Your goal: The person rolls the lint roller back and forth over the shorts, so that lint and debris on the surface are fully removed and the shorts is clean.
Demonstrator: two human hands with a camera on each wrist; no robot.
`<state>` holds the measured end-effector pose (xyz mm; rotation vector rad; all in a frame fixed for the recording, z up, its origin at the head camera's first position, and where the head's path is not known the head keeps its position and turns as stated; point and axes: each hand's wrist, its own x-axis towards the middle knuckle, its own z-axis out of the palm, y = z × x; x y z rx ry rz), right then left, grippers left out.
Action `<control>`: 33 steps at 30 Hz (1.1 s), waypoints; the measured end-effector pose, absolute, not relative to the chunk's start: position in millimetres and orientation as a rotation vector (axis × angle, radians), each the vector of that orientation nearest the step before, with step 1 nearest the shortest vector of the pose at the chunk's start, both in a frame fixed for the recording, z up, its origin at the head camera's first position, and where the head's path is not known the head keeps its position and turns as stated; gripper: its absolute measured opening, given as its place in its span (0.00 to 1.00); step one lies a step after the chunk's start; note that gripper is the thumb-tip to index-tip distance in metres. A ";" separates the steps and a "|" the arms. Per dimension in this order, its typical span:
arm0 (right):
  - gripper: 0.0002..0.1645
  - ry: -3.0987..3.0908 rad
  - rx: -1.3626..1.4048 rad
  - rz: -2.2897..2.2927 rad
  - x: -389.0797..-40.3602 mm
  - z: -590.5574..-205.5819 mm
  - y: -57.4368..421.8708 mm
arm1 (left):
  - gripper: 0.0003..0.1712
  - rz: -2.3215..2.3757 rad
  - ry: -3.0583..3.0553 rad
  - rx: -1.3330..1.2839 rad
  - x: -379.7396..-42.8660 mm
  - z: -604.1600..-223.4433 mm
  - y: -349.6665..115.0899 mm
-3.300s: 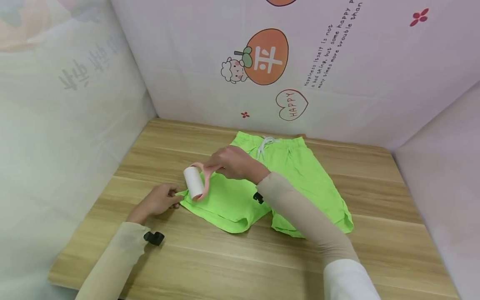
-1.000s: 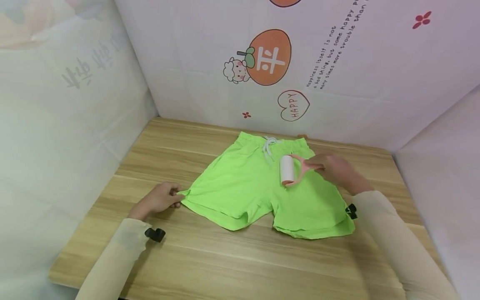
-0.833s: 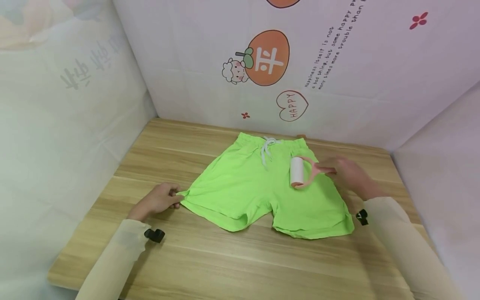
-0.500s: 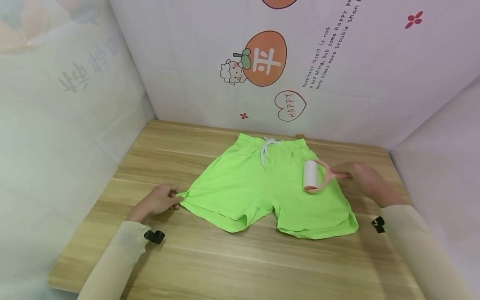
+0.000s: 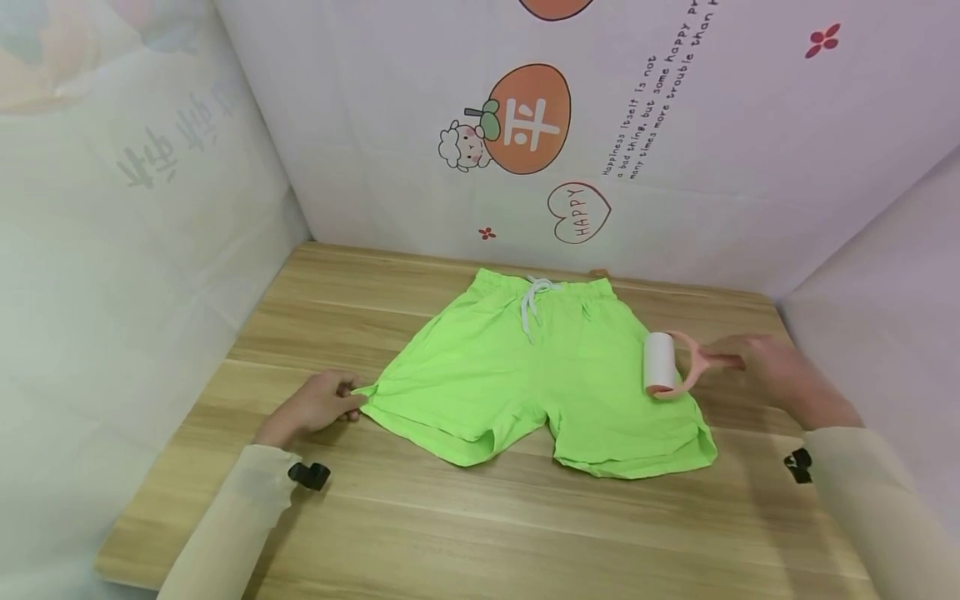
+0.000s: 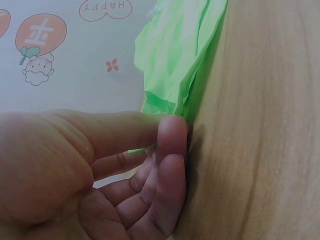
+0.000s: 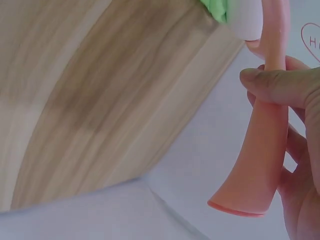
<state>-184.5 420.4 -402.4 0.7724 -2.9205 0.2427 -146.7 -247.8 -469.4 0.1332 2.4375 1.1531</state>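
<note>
Bright green shorts (image 5: pixel 480 358) with a white drawstring (image 5: pixel 531 302) lie spread flat on the wooden table. My left hand (image 5: pixel 318 400) pinches the corner of the left leg hem between thumb and fingers; the left wrist view shows the green cloth (image 6: pixel 172 60) caught at the fingertips. In my right hand (image 5: pixel 783 371) is a lint roller (image 5: pixel 660 364) with a pink handle and white roll, gripped by the handle (image 7: pixel 260 160). The roll is at the outer right edge of the shorts. From the head view I cannot tell whether it touches the cloth.
The wooden table (image 5: pixel 480 533) carries the shorts near its back edge. A white printed cloth wall (image 5: pixel 360 125) stands behind it, with more white walls at left and right. A small orange-brown thing (image 5: pixel 599 273) sits at the back edge behind the waistband.
The right hand has carried the lint roller from the left leg across the shorts to their right edge. My left hand keeps its pinch on the hem corner.
</note>
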 end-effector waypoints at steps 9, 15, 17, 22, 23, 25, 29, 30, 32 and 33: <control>0.21 -2.967 0.716 -0.012 -189.6 -376.6 433.8 | 0.08 1.137 2.435 0.144 -147.2 -468.0 -249.3; 0.19 -2.907 0.795 -0.049 -204.1 -355.8 409.6 | 0.07 1.127 2.436 0.159 -147.3 -467.4 -249.5; 0.23 -2.914 0.805 -0.060 -209.5 -347.3 393.5 | 0.07 1.130 2.434 0.163 -147.8 -467.2 -249.1; 0.20 -2.870 0.912 -0.037 -233.4 -336.2 336.5 | 0.07 1.125 2.437 0.158 -148.1 -466.2 -249.5; 0.21 -2.849 0.948 -0.020 -239.2 -336.0 323.6 | 0.07 1.125 2.439 0.156 -148.0 -466.2 -249.6; 0.22 -2.814 1.015 -0.003 -249.8 -336.0 297.8 | 0.08 1.126 2.444 0.157 -147.8 -466.7 -249.9; 0.22 -2.760 1.126 0.058 -265.0 -336.1 247.0 | 0.08 1.138 2.445 0.165 -147.3 -468.2 -250.2; 0.22 -2.749 1.152 0.069 -267.4 -336.0 234.7 | 0.10 1.143 2.445 0.165 -147.2 -468.7 -250.2; 0.23 -2.738 1.204 0.099 -270.1 -334.7 209.7 | 0.13 1.152 2.438 0.162 -147.3 -469.5 -250.2; 0.23 -2.727 1.230 0.103 -271.6 -335.2 197.3 | 0.14 1.154 2.438 0.160 -147.3 -470.0 -250.2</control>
